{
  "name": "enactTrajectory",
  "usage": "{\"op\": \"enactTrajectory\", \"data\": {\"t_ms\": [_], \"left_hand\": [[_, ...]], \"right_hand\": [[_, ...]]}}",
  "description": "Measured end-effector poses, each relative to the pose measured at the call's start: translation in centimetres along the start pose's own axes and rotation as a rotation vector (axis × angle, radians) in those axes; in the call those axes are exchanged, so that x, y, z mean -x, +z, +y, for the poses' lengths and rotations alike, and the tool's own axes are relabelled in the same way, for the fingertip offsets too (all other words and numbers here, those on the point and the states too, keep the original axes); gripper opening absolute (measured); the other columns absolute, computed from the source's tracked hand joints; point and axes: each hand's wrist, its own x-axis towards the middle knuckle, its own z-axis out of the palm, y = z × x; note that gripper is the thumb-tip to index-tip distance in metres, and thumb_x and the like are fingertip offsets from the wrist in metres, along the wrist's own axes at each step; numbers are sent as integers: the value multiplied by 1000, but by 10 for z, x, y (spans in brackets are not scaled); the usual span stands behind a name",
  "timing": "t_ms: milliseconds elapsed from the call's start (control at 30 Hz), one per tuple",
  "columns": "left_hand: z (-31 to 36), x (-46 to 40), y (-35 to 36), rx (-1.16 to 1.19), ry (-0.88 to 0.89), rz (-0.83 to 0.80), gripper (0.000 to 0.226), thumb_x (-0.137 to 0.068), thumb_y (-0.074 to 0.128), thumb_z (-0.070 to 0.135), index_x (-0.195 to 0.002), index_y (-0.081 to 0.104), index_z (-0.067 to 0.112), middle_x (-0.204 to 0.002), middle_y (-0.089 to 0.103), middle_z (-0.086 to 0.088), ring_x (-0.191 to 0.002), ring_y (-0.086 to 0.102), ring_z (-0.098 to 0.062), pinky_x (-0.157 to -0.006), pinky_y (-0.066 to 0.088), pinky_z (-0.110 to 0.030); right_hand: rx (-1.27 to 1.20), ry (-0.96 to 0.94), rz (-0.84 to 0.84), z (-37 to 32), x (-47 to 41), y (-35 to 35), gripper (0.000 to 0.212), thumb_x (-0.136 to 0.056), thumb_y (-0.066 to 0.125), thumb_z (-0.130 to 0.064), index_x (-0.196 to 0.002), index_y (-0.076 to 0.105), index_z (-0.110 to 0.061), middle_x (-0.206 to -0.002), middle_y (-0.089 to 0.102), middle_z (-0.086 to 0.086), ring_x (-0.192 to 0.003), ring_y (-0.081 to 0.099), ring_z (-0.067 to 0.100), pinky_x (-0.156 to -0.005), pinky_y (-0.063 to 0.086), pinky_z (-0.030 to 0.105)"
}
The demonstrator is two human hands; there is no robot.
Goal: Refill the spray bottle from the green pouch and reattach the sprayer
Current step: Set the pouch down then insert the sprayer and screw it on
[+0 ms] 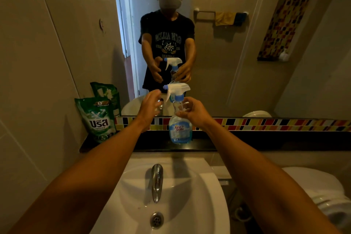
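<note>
A clear spray bottle (pixel 180 131) with blue liquid in its lower part stands upright on the black ledge (pixel 266 143) behind the sink. Its white and blue sprayer (pixel 177 89) sits on top of the neck. My right hand (pixel 191 113) is wrapped around the bottle's upper part just below the sprayer. My left hand (pixel 150 106) hovers to the left of the sprayer with fingers apart, holding nothing. The green pouch (pixel 97 118) leans upright against the wall at the ledge's left end, apart from both hands.
A white sink (pixel 205 195) with a chrome tap (pixel 157 180) lies below the ledge. A mirror (pixel 228 53) above the tile strip reflects a person and the bottle. A white toilet (pixel 322 195) stands at the lower right.
</note>
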Motion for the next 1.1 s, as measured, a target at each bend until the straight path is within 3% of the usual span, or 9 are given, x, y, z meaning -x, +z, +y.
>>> {"op": "enactTrajectory", "data": {"t_ms": [100,233,300,433,600,767,867,1000,1100], "left_hand": [[-41,7,-3,-158,-41,-1,22,-104,41,31,-117,59,27,-116,61,1,-119,54,-25,-90,46,-36],[-78,10,9,-284,-151,-107,41,-103,45,21,-144,47,17,-136,53,-4,-126,48,-22,-101,40,-39],[-87,12,21,-242,-226,-139,40,-104,44,24,-144,46,20,-131,54,1,-121,49,-17,-96,39,-34],[-96,13,41,-142,-297,-157,24,-107,34,27,-98,54,35,-95,57,16,-82,54,2,-65,39,-17],[-113,4,50,-43,-347,-124,23,-108,31,33,-120,50,27,-97,57,16,-80,56,4,-63,43,-14],[-136,-12,57,-5,-384,-93,32,-106,32,44,-128,53,33,-110,60,14,-98,55,-2,-94,39,-31],[-142,-15,57,0,-436,-85,35,-105,32,48,-129,53,35,-121,58,11,-114,50,-8,-101,31,-39],[-144,-21,61,23,-445,-44,33,-105,32,47,-127,53,33,-120,58,10,-109,56,-6,-93,37,-30],[-146,-23,65,28,-400,-20,40,-107,33,42,-139,50,27,-118,58,10,-85,58,5,-70,42,-17]], "right_hand": [[-35,-6,35,12,1,-1,48,-82,83,-15,-124,61,-23,-117,69,3,-106,70,22,-90,61,47],[-58,15,36,24,1,0,50,-86,78,-9,-130,57,-20,-123,67,5,-107,68,18,-92,60,41],[-51,17,31,31,-1,1,50,-87,77,-7,-131,56,-19,-123,66,6,-108,67,20,-92,59,41],[-50,18,39,47,-6,3,49,-88,76,-5,-130,55,-20,-122,66,3,-108,67,16,-89,58,35],[-79,46,39,64,-13,4,52,-88,75,-4,-134,54,-19,-124,66,-1,-110,65,12,-84,55,25],[-127,100,31,81,-26,5,52,-89,73,-2,-135,54,-19,-123,66,-5,-110,64,9,-83,55,24],[-134,116,31,89,-32,7,51,-89,72,-1,-134,54,-17,-124,66,-3,-111,64,9,-81,56,22],[-166,120,49,96,-37,6,49,-91,70,-1,-134,54,-16,-128,65,-1,-111,64,11,-78,57,21],[-175,124,43,98,-42,4,49,-92,70,-2,-136,53,-17,-131,64,-1,-114,62,13,-79,55,21]]}}
